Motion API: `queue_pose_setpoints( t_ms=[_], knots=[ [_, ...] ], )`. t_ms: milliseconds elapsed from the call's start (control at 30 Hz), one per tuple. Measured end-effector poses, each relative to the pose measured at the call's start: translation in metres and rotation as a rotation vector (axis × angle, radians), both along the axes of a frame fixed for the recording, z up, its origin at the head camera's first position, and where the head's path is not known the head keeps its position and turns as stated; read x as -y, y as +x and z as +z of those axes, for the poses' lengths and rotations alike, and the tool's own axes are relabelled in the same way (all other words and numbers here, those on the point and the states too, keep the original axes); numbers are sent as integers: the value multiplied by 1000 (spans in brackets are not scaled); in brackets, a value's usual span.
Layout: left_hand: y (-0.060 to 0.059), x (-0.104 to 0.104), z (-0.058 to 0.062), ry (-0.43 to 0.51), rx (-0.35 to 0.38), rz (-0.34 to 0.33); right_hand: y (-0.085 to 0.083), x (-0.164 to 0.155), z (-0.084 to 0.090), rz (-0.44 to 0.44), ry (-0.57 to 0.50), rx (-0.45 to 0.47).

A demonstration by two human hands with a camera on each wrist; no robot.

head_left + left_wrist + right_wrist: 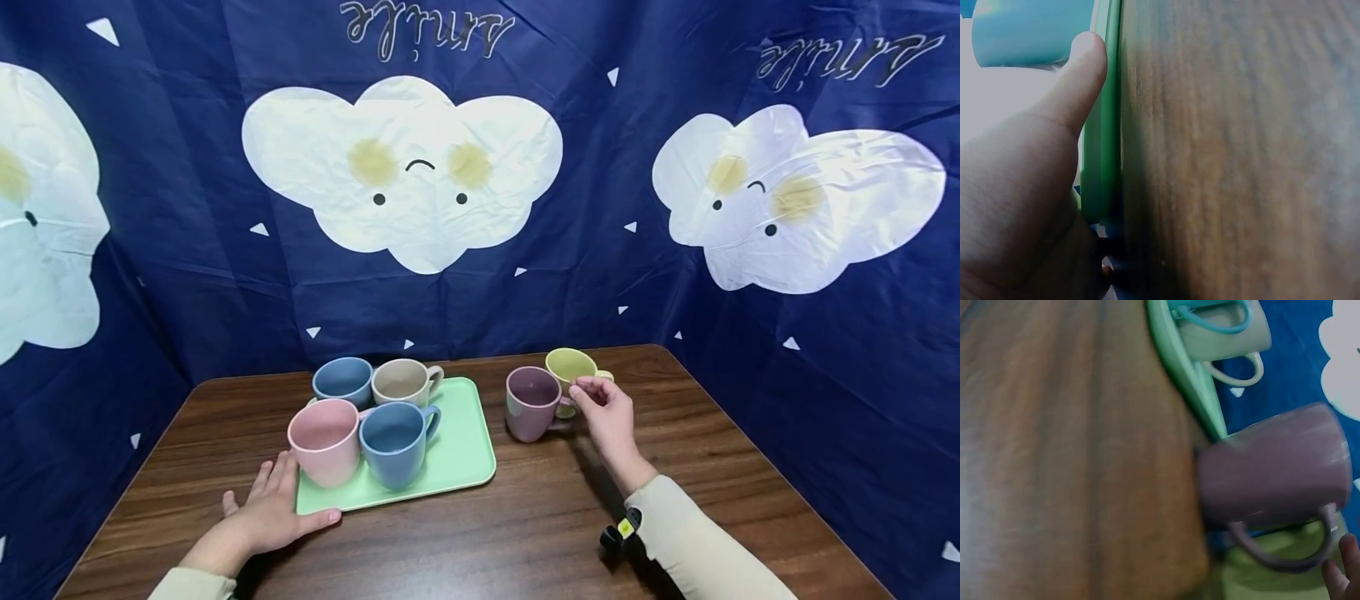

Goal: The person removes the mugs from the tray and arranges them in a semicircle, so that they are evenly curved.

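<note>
Here the right hand [611,412] pinches the purple mug [531,402] by its handle; the left hand [262,512] lies flat and relaxed against the green tray [468,454].

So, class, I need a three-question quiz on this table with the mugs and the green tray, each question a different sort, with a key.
1. True or false: the purple mug stands on the green tray.
2. How many mugs stand on the tray?
3. What does the left hand touch? A) the pink mug B) the tray's near edge C) the yellow mug

Key
1. False: it stands on the table, right of the tray, with the right hand at its handle.
2. Four: two blue, one pink, one beige.
3. B: it lies flat, thumb against the edge.
</note>
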State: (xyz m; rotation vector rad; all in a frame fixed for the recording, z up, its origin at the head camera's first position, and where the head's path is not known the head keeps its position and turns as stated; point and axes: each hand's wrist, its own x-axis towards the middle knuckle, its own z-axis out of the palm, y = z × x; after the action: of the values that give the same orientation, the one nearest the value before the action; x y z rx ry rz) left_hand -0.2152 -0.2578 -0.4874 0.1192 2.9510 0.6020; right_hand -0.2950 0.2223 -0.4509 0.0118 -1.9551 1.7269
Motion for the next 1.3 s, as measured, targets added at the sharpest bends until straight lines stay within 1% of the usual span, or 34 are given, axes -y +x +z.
queue_pose_setpoints(
  t_ms=[133,367,533,633,700,833,933,1133,1300],
  knots=[
    [1,1,0,4,-1,2,-2,5,17,24,5,-56],
    [1,-2,-1,-7,8,-2,-7,26,37,58,-31,-97],
    [1,-3,-2,-10,9,-2,-7,49,48,141,-93,-117],
    [0,-3,-3,-4,6,-2,-8,65,51,198,-123,-121],
    [-1,-4,-3,4,5,-3,-8,76,53,219,-134,-118],
    [0,-5,-2,11,10,-3,-10,97,52,247,-160,-109],
    [0,-4,-4,9,10,-4,-11,113,47,293,-182,-92],
    [1,2,-7,17,3,-4,-11,138,33,433,-188,8],
    [0,3,-5,18,-14,-8,-13,153,19,502,-187,87]
  ],
)
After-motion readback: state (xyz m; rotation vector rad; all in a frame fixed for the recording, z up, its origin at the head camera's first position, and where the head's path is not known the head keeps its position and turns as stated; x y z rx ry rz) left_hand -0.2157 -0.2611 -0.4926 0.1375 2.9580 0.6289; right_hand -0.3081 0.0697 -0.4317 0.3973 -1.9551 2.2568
